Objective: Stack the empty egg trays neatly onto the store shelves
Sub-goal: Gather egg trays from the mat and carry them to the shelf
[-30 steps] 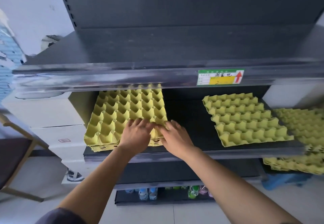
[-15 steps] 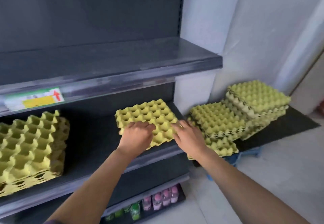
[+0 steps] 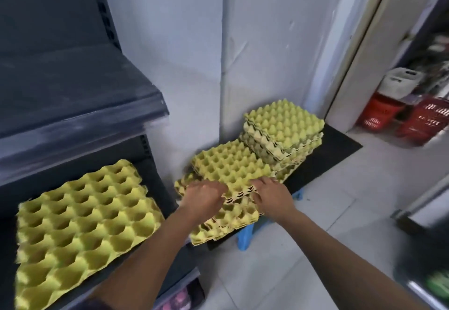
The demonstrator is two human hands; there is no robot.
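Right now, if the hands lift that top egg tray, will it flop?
Probably light: the top tray is empty, thin moulded pulp. Likely holds shape, since its dimpled cups stiffen it. It may snag, nested on the pile beneath.

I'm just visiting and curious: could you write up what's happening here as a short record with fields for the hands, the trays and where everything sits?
Doer: a person with bare hands
Left hand: grips the near edge of the top tray
Right hand: grips the same edge
Near pile: cups up, on a dark board over a blue stool
Far pile: bumps up, by the wall
Shelf: holds a shelf tray, cups up
Background: red baskets
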